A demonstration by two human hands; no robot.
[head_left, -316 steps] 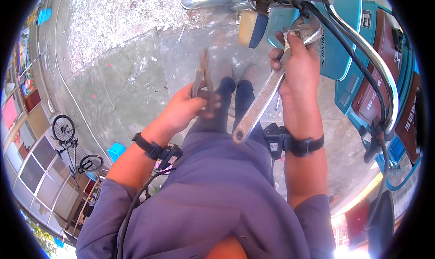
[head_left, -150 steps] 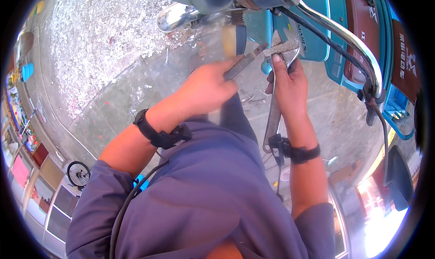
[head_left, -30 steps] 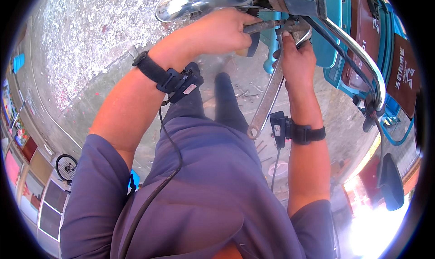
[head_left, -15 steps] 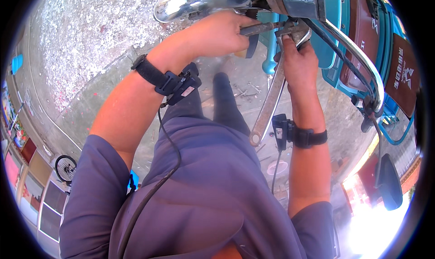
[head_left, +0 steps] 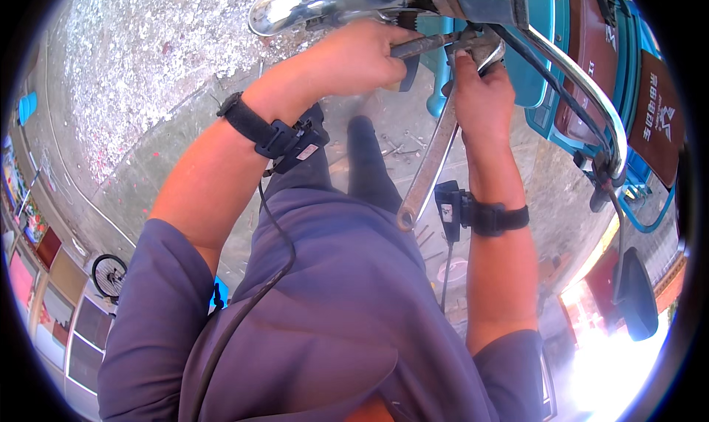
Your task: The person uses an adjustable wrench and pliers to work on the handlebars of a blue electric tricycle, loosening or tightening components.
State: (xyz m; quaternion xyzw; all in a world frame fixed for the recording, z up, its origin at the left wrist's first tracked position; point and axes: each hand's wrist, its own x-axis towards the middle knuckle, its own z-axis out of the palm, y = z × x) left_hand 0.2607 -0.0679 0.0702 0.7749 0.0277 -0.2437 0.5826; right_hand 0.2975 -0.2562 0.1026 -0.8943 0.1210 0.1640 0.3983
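Observation:
My right hand (head_left: 484,97) is closed around a large adjustable wrench (head_left: 432,163). The wrench's head is at the top of my grip, and its long, worn handle slants down to the left, ending in a round hole. My left hand (head_left: 362,56) is closed on a dark, bar-shaped piece (head_left: 428,45) whose far end meets the wrench head; its exact kind is not clear. Both hands work just under the front of a blue vehicle, beside its chrome tube (head_left: 583,90) and a black cable. The contact at the wrench's jaws is partly hidden by my right thumb and fingers.
A chrome fender-like part (head_left: 284,8) extends to the upper left. A blue rod (head_left: 437,90) stands behind the wrench. Brown panels (head_left: 661,119) and a black mirror (head_left: 636,296) are at the right. Loose tools (head_left: 402,149) lie on the concrete floor; a cable hangs from each wrist strap.
The wrench's handle end has swung slightly left and up, and my right hand has shifted a little left with it. My left hand has stayed nearly still.

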